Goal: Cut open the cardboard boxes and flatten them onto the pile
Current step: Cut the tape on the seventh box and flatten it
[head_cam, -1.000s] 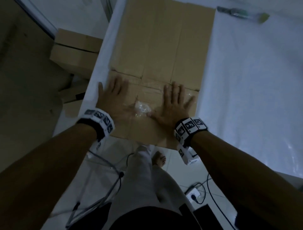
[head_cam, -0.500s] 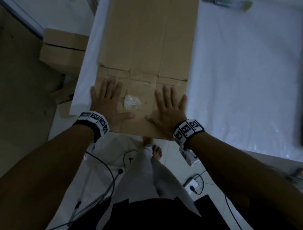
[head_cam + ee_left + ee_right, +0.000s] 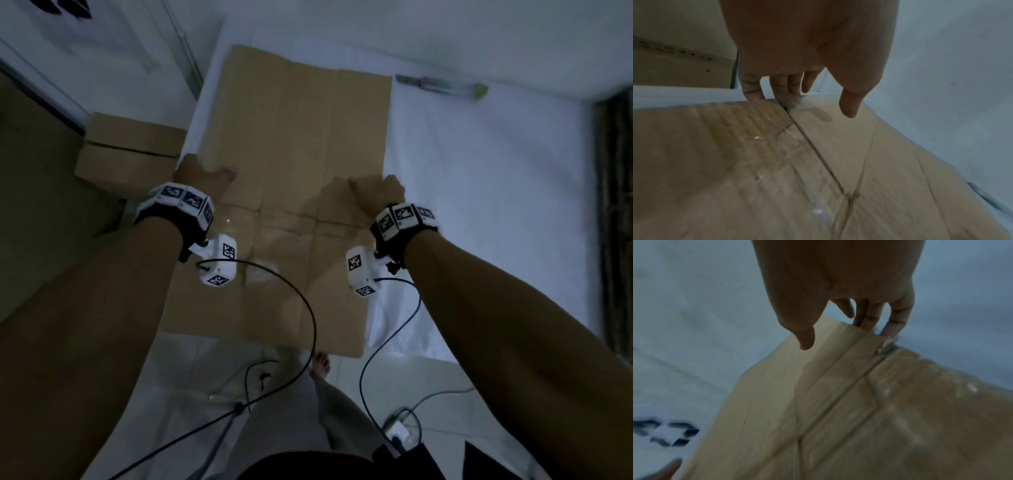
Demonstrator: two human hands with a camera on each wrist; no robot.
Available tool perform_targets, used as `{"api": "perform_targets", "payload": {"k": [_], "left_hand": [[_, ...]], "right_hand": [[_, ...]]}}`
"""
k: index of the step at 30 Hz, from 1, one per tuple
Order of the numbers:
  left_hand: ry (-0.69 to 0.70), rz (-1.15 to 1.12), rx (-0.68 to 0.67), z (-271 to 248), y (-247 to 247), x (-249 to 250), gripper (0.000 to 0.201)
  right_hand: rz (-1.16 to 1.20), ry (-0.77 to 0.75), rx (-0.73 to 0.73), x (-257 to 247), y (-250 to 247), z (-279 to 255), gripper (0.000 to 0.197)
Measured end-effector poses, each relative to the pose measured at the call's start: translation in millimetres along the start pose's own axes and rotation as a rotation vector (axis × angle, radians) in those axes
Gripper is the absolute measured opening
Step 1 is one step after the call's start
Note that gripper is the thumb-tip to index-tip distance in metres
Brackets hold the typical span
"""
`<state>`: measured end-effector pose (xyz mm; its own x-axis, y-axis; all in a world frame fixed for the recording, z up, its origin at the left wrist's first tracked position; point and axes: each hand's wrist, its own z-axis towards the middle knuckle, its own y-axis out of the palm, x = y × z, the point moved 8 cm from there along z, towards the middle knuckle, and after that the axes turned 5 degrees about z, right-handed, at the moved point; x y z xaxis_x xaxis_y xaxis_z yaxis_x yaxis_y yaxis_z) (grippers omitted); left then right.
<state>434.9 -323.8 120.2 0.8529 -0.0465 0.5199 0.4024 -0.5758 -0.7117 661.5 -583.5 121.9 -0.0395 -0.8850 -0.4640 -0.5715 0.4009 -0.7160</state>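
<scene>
On the cardboard, both sides: the left hand (image 3: pixel 202 176) and the right hand (image 3: pixel 378 192) each rest at one long edge of the flattened box (image 3: pixel 294 144), wide apart from each other.
Left hand: fingers (image 3: pixel 753 91) point down at the left edge of the cardboard, fairly straight, tips touching it; the thumb (image 3: pixel 849 104) hangs free above the surface. It curls round nothing.
Right hand: fingers (image 3: pixel 894 322) also point down, tips meeting the right edge; the thumb (image 3: pixel 805 337) is just above the cardboard. No clear grip is seen here either.
Flattened box: lies flat on the tabletop (image 3: pixel 479 205), which has a white cover; its long axis runs away from the person. The near end hangs over the front edge of the tabletop, above the floor. Creases and a seam with clear tape (image 3: pixel 756 138) cross it between the hands.
Containers: two closed cardboard boxes (image 3: pixel 130 150) stand stacked on the floor at the left of the tabletop, just beside the left hand; what is inside cannot be seen.
Edges and room: the left edge of the cardboard lies almost along the left rim of the tabletop. To the right, a wide bare part of the white cover.
Far side: a utility knife (image 3: pixel 442 85) lies near the far right corner of the cardboard, apart from it.
Below: cables (image 3: pixel 308 308) hang from the wrist cameras down to the tiled floor (image 3: pixel 205 363).
</scene>
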Motion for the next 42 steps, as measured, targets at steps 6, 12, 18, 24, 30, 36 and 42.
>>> {"api": "perform_targets", "payload": {"k": [6, 12, 18, 24, 30, 36, 42], "left_hand": [[0.136, 0.233, -0.080, 3.4, -12.4, 52.6, 0.054], [0.294, 0.122, -0.432, -32.9, 2.5, 142.9, 0.014], [0.493, 0.083, -0.519, -77.2, 22.5, 247.5, 0.016], [0.676, 0.074, -0.523, -143.7, 78.0, 328.0, 0.018], [0.749, 0.045, -0.626, -208.0, 159.8, 374.7, 0.007], [0.737, 0.159, -0.673, -250.1, 253.5, 416.7, 0.032], [0.629, 0.224, -0.655, -276.8, 359.6, 454.6, 0.029]], "right_hand": [[0.290, -0.143, -0.017, -3.4, -24.0, 5.6, 0.026], [0.343, -0.241, 0.079, -7.3, -104.7, -10.9, 0.044], [0.371, -0.207, 0.273, 29.6, -225.0, -27.6, 0.048], [0.290, -0.143, 0.440, 100.4, -326.1, -46.5, 0.046], [0.260, -0.043, 0.605, 194.0, -407.7, -58.2, 0.053], [0.167, -0.074, 0.648, 272.3, -475.3, -19.2, 0.040], [0.141, -0.020, 0.431, 357.1, -523.5, 82.5, 0.065]]}}
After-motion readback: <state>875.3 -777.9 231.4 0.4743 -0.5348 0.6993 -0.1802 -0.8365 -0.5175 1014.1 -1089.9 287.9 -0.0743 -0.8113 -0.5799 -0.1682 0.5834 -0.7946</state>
